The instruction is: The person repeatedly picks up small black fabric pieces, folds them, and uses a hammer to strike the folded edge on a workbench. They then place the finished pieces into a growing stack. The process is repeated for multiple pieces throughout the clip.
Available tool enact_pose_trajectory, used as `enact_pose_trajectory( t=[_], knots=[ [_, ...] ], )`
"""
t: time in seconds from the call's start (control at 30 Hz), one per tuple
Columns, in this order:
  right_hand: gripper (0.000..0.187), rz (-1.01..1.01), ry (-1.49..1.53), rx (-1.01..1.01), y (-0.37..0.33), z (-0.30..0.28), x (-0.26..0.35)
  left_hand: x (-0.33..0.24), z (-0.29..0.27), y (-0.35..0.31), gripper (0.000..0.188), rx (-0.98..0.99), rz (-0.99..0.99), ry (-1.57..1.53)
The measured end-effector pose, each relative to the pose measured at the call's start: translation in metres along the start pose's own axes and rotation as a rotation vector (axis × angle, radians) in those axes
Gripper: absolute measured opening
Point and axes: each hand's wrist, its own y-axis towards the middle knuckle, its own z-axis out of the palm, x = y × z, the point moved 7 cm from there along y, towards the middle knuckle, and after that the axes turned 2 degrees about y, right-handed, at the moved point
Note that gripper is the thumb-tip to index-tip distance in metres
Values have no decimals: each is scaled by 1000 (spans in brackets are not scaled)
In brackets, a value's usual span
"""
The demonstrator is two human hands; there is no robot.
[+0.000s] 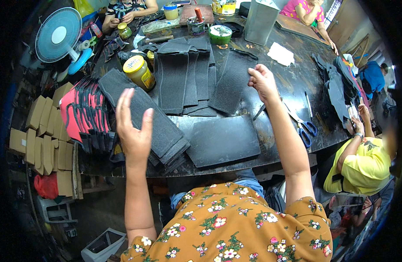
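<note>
My left hand [135,124] is open, thumb apart from the fingers, over a stack of long dark grey felt-like strips [155,120] at the table's near left. My right hand [263,82] is closed, its fingertips pinching the right edge of a dark grey felt-like piece [230,83]. That piece slants beside overlapping rows of similar pieces [172,85] in the middle. Closest to me lies a smooth black board [225,142]. Blue-handled scissors [303,129] rest right of my right forearm, near a pen-like tool [309,106].
A yellow-lidded jar [139,72] stands behind the strips, left of which are bundled red-and-black pieces [85,113]. A green tub [220,35] and a metal can [261,22] stand farther back. Black pieces [334,91] pile at right. Other people sit around the table [288,94].
</note>
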Motion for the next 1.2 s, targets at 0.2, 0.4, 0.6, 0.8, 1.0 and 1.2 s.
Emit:
enact_pose_trajectory(
  t=[0.2, 0.4, 0.6, 0.8, 1.0, 1.2],
  knots=[
    [66, 120, -123, 196, -139, 22, 52, -68, 114, -42, 79, 563, -469, -912],
    [60, 217, -27, 320, -209, 41, 37, -101, 155, -75, 25, 569, -624, -1269],
    [56, 346, 342, 233, -209, 58, 24, -102, 140, -80, 26, 573, -539, -1198],
    [54, 373, 285, 263, -212, 67, 22, -106, 126, -77, 28, 667, -507, -1286],
    [59, 344, 235, 277, -217, 55, 28, -104, 140, -81, 29, 734, -603, -1208],
    [50, 299, 236, 267, -217, 53, 22, -106, 140, -87, 26, 715, -596, -1292]
  ],
)
